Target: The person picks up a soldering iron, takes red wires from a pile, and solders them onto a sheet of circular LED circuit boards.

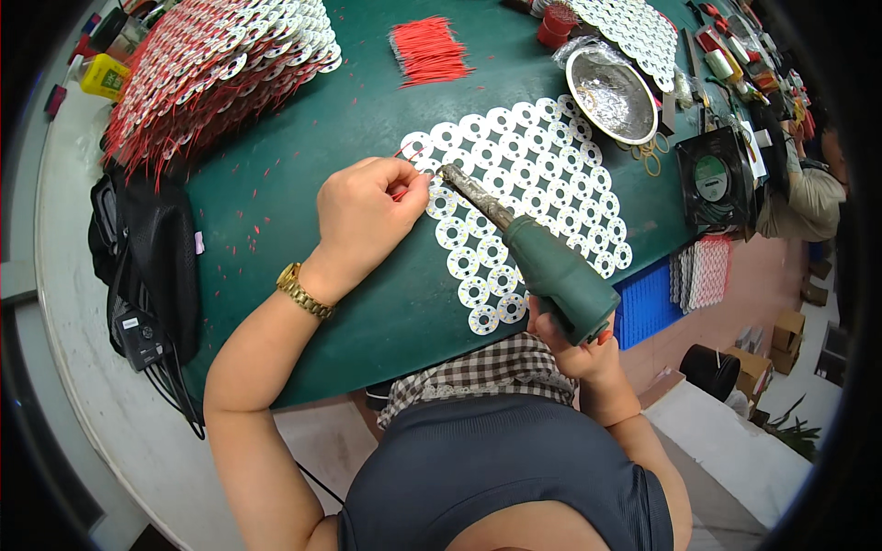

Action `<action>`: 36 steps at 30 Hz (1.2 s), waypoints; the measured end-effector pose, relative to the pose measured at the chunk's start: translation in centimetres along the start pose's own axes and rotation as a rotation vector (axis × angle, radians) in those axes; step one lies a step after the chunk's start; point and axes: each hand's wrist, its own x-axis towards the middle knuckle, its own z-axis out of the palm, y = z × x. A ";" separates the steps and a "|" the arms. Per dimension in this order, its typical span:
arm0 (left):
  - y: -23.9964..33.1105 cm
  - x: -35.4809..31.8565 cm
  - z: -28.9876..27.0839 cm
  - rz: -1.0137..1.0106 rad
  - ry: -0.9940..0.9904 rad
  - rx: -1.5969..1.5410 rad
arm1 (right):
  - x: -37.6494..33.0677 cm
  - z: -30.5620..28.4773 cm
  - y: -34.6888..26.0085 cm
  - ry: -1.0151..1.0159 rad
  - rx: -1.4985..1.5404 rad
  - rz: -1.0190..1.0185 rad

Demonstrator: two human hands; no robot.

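My left hand [372, 207] is closed in a pinch on a short red wire [399, 195] over the left edge of a sheet of joined round white circuit boards [524, 172]. Each board has a hole in its middle. In my right hand [574, 347] is a green pistol-shaped soldering gun [560, 275], gripped by its handle. Its worn metal barrel slants up and left, and the tip ends beside my left fingertips over a board. Whether the tip touches the board I cannot tell. Another thin red wire lies at the sheet's upper left corner.
A tall stack of wired boards [230, 64] stands far left, a bundle of red wires [429, 51] at the back. A metal-lined bowl [611, 96] sits at the sheet's far right corner. A black fan [717, 179] stands right, near another person's arm. A black bag [152, 266] hangs left.
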 end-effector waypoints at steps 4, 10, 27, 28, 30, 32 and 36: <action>-0.2 0.1 0.1 0.000 -0.004 -0.004 | 0.0 0.0 0.4 0.003 -0.005 -0.008; -0.1 0.2 0.0 0.002 -0.013 0.025 | -0.1 -0.1 0.8 -0.027 -0.065 -0.088; 0.0 0.2 -0.1 -0.014 -0.019 0.004 | -3.1 -0.9 4.6 0.027 -0.042 -0.045; 0.0 0.2 -0.1 -0.031 -0.018 -0.017 | -3.5 -0.8 4.4 0.032 -0.042 -0.046; 0.2 0.1 -0.5 -0.009 0.009 -0.049 | -4.0 -0.4 3.5 0.066 0.236 0.049; 0.2 0.1 -0.9 0.017 0.035 -0.082 | -4.4 -0.9 3.7 0.041 0.204 0.070; -0.3 0.1 -1.6 0.010 -0.154 -0.101 | -4.9 -0.8 4.1 -0.018 0.295 0.081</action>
